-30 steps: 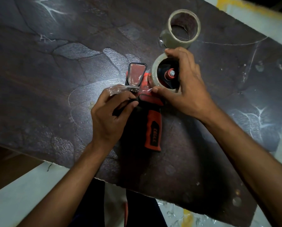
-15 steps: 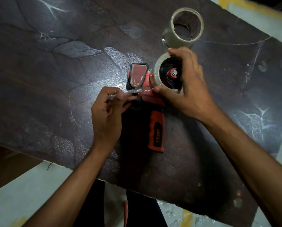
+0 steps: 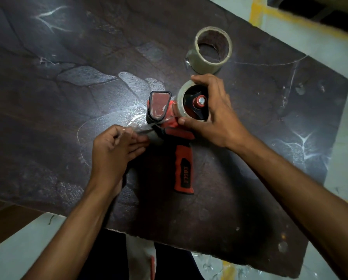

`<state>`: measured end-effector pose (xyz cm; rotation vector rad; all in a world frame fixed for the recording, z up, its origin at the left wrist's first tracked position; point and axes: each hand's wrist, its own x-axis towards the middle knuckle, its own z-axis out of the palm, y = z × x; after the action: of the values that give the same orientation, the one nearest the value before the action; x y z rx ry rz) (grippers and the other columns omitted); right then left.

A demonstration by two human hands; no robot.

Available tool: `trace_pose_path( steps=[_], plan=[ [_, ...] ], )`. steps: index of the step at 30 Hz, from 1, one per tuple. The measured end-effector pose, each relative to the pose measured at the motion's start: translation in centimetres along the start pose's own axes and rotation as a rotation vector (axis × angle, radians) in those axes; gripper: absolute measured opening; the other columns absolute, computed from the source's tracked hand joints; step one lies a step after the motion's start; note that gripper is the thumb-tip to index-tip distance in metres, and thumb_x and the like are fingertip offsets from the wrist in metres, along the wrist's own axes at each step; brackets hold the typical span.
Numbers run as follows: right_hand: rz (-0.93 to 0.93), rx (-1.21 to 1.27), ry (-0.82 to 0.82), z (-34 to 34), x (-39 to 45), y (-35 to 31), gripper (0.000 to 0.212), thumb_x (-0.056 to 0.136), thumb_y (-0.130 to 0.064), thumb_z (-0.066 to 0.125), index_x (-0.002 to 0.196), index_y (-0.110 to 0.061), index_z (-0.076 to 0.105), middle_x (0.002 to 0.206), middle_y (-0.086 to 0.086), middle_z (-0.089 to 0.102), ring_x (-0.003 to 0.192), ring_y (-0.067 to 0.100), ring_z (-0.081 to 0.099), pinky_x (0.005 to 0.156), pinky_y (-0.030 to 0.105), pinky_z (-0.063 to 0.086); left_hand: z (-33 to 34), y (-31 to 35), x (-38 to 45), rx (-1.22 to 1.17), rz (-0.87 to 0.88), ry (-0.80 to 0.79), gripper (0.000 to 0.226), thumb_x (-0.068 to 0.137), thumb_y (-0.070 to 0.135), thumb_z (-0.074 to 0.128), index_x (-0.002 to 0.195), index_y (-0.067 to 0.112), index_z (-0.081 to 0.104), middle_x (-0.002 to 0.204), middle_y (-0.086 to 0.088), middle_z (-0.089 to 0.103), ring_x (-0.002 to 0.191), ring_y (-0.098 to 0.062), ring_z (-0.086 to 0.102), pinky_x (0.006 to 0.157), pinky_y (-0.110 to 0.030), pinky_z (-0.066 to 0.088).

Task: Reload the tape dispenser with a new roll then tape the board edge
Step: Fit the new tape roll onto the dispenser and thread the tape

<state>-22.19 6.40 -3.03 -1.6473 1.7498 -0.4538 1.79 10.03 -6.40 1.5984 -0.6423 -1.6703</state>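
A dark board (image 3: 72,110) lies flat, and on it, near the middle, a red and black dispenser (image 3: 170,126) lies on its side. Its long axis runs from the handle (image 3: 184,172), which points toward the person, up to the head end, away from the person and a little to the left. The flap (image 3: 159,105) sits at that far end.

The dispenser's hub (image 3: 199,102) holds a clear roll (image 3: 181,102): the roll rings the hub, with the bolt and black spokes showing in its open centre. The right hand (image 3: 215,114) curls over the roll from the right, fingers over the far rim and thumb pressed at the near edge, closed on it.

A strip (image 3: 149,126) of clear tape runs from the roll leftward across the dispenser's head, under the flap. The left hand (image 3: 114,152) pinches the loose end of the strip between thumb and fingertips, just left of the dispenser.

A second roll (image 3: 211,50) lies flat on the board beyond the right hand, close to it but apart. Its core is open, with nothing inside.
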Motion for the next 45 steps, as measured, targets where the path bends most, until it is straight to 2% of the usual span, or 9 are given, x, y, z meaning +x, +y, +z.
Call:
trace_pose_path(
  steps=[9, 12, 18, 21, 27, 33, 38, 41, 45],
  plan=[
    [0.028, 0.023, 0.023, 0.3, 0.0, -0.2, 0.095, 0.065, -0.059, 0.076, 0.148, -0.026, 0.042, 0.148, -0.005, 0.042, 0.136, 0.018, 0.047, 0.116, 0.049, 0.039, -2.3, 2.3, 1.0, 0.073, -0.143, 0.043, 0.015, 0.101, 0.012, 0.068, 0.091, 0.005, 0.075, 0.078, -0.012, 0.080, 0.054, -0.015, 0.074, 0.060, -0.021, 0.063],
    [0.047, 0.019, 0.021, 0.4, 0.0, -0.4, 0.097, 0.063, -0.064, 0.073, 0.147, -0.029, 0.041, 0.148, -0.007, 0.041, 0.136, 0.020, 0.047, 0.116, 0.052, 0.039, -4.2, 3.7, 1.7, 0.241, 0.029, 0.099, 0.005, 0.096, 0.014, 0.075, 0.094, 0.010, 0.077, 0.091, -0.020, 0.080, 0.050, -0.010, 0.069, 0.051, -0.015, 0.057],
    [0.078, 0.009, -0.007, 0.2, 0.1, -0.6, 0.098, 0.060, -0.069, 0.073, 0.146, -0.040, 0.036, 0.151, -0.012, 0.039, 0.139, 0.025, 0.047, 0.112, 0.060, 0.042, -0.6, 5.4, 4.2, 0.870, 0.724, -0.397, 0.095, 0.075, 0.048, 0.091, 0.158, 0.030, 0.049, 0.147, 0.005, 0.063, 0.131, 0.002, 0.061, 0.113, -0.022, 0.048],
    [0.084, 0.004, -0.004, 0.3, 0.1, -0.5, 0.101, 0.059, -0.071, 0.072, 0.148, -0.042, 0.034, 0.153, -0.012, 0.037, 0.140, 0.025, 0.046, 0.112, 0.061, 0.042, 0.6, 5.0, 6.0, 0.939, 0.790, -0.460, 0.096, 0.075, 0.054, 0.091, 0.157, 0.023, 0.052, 0.146, 0.004, 0.066, 0.133, -0.009, 0.063, 0.114, -0.036, 0.051],
    [0.124, 0.026, 0.124, 1.9, -0.9, -0.8, 0.101, 0.064, -0.066, 0.070, 0.154, -0.036, 0.036, 0.168, -0.010, 0.027, 0.148, 0.026, 0.039, 0.116, 0.042, 0.030, 0.6, 4.5, 6.5, 0.821, 0.779, -0.483, 0.089, 0.070, 0.047, 0.094, 0.149, 0.022, 0.061, 0.141, 0.007, 0.068, 0.132, -0.002, 0.062, 0.115, -0.021, 0.045],
    [0.247, 0.351, 0.487, 5.4, -4.1, -0.7, 0.105, 0.079, -0.039, 0.089, 0.162, -0.029, 0.025, 0.171, 0.006, 0.021, 0.159, 0.016, 0.025, 0.128, 0.040, 0.028, 0.3, 4.1, 7.0, 0.777, 0.800, -0.495, 0.092, 0.067, 0.042, 0.097, 0.149, 0.021, 0.062, 0.141, 0.009, 0.067, 0.133, -0.003, 0.062, 0.117, -0.026, 0.045],
    [0.335, 0.430, 0.535, 7.7, -8.3, -2.0, 0.070, 0.079, -0.024, 0.089, 0.129, -0.032, 0.040, 0.113, -0.001, 0.056, 0.093, -0.002, 0.061, 0.082, 0.014, 0.051, 0.1, 3.5, 7.5, 0.785, 0.831, -0.499, 0.096, 0.069, 0.041, 0.096, 0.154, 0.023, 0.055, 0.147, 0.008, 0.063, 0.138, -0.011, 0.060, 0.120, -0.033, 0.044],
    [0.456, 0.490, 0.464, 8.4, -8.4, -2.0, 0.053, 0.082, -0.026, 0.087, 0.110, -0.028, 0.042, 0.080, -0.007, 0.063, 0.065, 0.003, 0.064, 0.062, 0.020, 0.052, 0.0, 3.1, 7.5, 0.777, 0.840, -0.481, 0.096, 0.070, 0.037, 0.096, 0.155, 0.024, 0.053, 0.149, 0.014, 0.060, 0.141, -0.008, 0.057, 0.122, -0.032, 0.042],
    [0.630, 0.900, 0.182, 8.6, -7.8, -1.9, 0.041, 0.089, -0.031, 0.081, 0.110, -0.024, 0.046, 0.079, 0.012, 0.079, 0.059, 0.028, 0.075, 0.060, 0.042, 0.061, 0.0, 2.7, 7.4, 0.751, 0.848, -0.464, 0.094, 0.071, 0.035, 0.095, 0.154, 0.022, 0.054, 0.149, 0.014, 0.060, 0.141, -0.007, 0.058, 0.122, -0.030, 0.041]
  ],
)
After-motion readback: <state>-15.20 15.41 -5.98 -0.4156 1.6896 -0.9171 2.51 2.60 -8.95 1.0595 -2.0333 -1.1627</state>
